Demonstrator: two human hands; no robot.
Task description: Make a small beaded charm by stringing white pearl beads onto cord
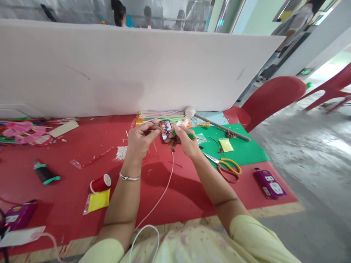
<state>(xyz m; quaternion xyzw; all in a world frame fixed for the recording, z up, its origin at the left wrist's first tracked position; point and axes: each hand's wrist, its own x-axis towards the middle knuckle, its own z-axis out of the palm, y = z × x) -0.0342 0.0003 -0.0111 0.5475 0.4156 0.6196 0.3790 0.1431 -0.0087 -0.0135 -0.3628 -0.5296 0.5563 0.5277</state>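
My left hand (140, 140) is closed in a pinch, with a thin dark strand (157, 125) running through its fingertips. My right hand (187, 141) grips a slim tool with a green handle (190, 136); a thin shaft sticks out to its right. Both sets of fingertips nearly meet in front of a phone (165, 125) with a lit, colourful screen. Part of the phone is covered by the fingers, and what lies between the fingertips is too small to make out. A white cable (168, 182) runs from below the hands toward my body.
Scissors (223, 166) lie right of my hands, partly on a green sheet (251, 151). A red thread spool (100, 183), a yellow packet (99, 201) and white beads (121, 153) are leftward. A white board (115, 69) stands behind; a purple box (270, 183) lies near the right edge.
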